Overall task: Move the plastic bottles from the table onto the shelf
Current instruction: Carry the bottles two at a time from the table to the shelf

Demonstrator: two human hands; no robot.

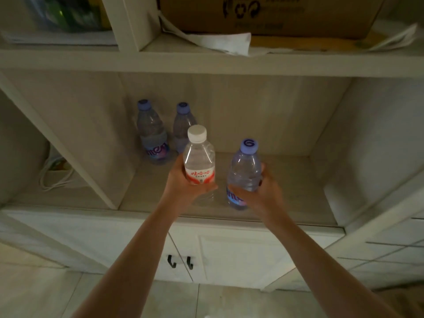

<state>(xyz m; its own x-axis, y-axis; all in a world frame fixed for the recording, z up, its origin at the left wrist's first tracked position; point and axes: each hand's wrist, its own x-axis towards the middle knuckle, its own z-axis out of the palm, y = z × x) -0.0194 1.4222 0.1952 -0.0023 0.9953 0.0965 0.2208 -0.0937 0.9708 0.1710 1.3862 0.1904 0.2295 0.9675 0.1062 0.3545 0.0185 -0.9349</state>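
My left hand (181, 182) grips a clear bottle with a white cap and red label (199, 157), upright over the front of the shelf board (286, 191). My right hand (263, 191) grips a clear bottle with a purple cap and blue label (245, 171), upright, its base at or just above the board. Two more purple-capped bottles stand at the back left of the same compartment, one (152, 131) against the left wall and the other (182, 125) partly hidden behind the white-capped bottle.
A vertical divider (75, 143) closes the compartment on the left, with white cords (55, 177) in the bay beyond. The shelf above holds a cardboard box (275, 14) and papers (218, 42). Cabinet doors with black handles (181, 261) sit below.
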